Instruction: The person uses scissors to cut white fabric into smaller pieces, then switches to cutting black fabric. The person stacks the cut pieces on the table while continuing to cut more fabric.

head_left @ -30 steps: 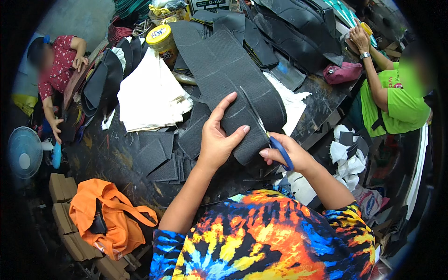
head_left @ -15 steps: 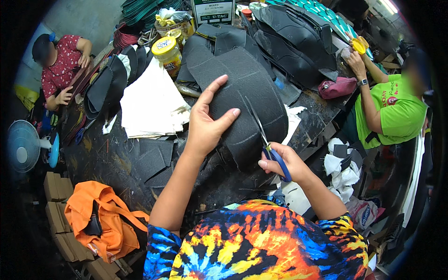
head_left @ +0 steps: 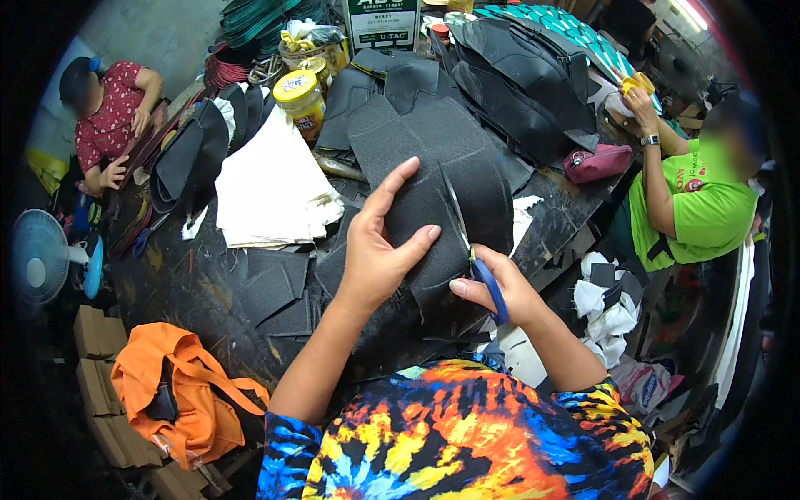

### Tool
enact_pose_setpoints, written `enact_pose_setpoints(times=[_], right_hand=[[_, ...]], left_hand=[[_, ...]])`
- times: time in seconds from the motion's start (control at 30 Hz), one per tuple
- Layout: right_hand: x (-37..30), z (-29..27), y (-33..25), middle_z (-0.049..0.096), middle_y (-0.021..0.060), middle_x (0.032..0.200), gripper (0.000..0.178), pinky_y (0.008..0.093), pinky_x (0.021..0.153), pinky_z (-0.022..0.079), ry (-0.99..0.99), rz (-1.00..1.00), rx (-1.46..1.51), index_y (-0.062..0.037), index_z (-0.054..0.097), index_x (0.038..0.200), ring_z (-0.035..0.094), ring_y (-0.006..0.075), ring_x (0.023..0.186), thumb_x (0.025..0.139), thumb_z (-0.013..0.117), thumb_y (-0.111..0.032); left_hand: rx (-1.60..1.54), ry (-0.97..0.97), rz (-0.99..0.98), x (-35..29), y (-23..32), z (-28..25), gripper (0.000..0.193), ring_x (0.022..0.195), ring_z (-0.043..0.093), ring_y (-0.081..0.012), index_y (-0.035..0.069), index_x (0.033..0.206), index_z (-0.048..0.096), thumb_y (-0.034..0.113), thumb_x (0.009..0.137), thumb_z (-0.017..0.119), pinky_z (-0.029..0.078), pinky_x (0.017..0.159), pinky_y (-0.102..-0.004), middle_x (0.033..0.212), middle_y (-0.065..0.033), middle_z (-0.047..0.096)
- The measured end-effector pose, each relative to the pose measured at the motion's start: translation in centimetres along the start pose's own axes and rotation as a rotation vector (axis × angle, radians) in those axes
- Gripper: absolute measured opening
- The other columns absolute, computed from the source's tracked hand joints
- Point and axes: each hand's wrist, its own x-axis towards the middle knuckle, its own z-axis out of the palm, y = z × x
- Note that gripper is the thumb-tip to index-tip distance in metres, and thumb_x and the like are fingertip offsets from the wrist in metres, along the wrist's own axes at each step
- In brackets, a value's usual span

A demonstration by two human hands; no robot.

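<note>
My left hand [head_left: 379, 246] grips a curved black sheet [head_left: 408, 142] marked with pale lines, its thumb and forefinger lying on top while the other fingers are mostly hidden. In my right hand [head_left: 504, 287] is a pair of scissors [head_left: 488, 287] with blue handles, closed around by the fingers. The scissor blades point away from me and lie along a cut in the sheet, just right of my left thumb. Right of the blades, a strip of the sheet bends downward.
White sheets [head_left: 271, 187] and black offcuts [head_left: 275, 287] lie left of my hands. Black pieces [head_left: 521, 79] pile up behind, near a yellow-lidded jar [head_left: 300, 100] and a maroon pouch [head_left: 597, 163]. An orange bag [head_left: 179, 392] sits lower left. Two people work at the sides.
The scissors have moved slightly forward and left along the sheet, and their blades look closer together. The strip on the right hangs lower. My left hand has shifted slightly right.
</note>
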Motion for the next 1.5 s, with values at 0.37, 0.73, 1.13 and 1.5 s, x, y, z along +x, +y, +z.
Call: enact_pose_setpoints(times=[0.37,0.73,1.13,1.5], right_hand=[[-1.1,-0.5,0.1,0.056,-0.0039,0.076,0.023,0.0208,0.06,0.041,-0.037,0.082,0.029,-0.0059,0.059,0.086,0.049,0.0028,0.068,0.088,0.077,-0.019],[-0.3,-0.2,-1.0,0.057,-0.004,0.076,0.025,0.0222,0.062,0.042,0.008,0.007,-0.053,-0.0018,0.062,0.096,0.048,0.0027,0.069,0.09,0.075,-0.022],[2.5,-0.2,-1.7,0.055,-0.001,0.072,0.032,0.0247,0.062,0.043,0.06,-0.162,-0.056,-0.0015,0.06,0.089,0.048,0.0045,0.069,0.089,0.076,-0.029],[5.0,-0.6,-1.7,0.051,-0.0073,0.068,0.026,0.0215,0.057,0.036,0.097,-0.205,-0.079,-0.0043,0.063,0.085,0.043,0.0016,0.065,0.09,0.076,-0.026]], left_hand=[[-0.422,0.084,-0.074,4.0,1.3,-1.9,0.079,0.131,0.049,-0.0215,-0.001,0.15,0.035,-0.001,0.082,0.075,0.039,0.111,-0.0329,0.138,-0.0154,0.053],[-0.117,0.074,0.105,2.7,2.3,-0.9,0.078,0.136,0.045,-0.0213,-0.002,0.148,0.04,-0.001,0.079,0.076,0.031,0.116,-0.0338,0.147,-0.0139,0.047],[-0.042,0.099,0.202,1.9,1.9,-0.2,0.077,0.133,0.049,-0.0219,0.0,0.149,0.041,-0.003,0.078,0.072,0.036,0.112,-0.0323,0.147,-0.0154,0.048],[0.093,0.063,0.229,2.3,0.4,-0.6,0.077,0.137,0.045,-0.023,-0.001,0.149,0.039,-0.001,0.08,0.073,0.033,0.114,-0.0332,0.148,-0.0158,0.047]])
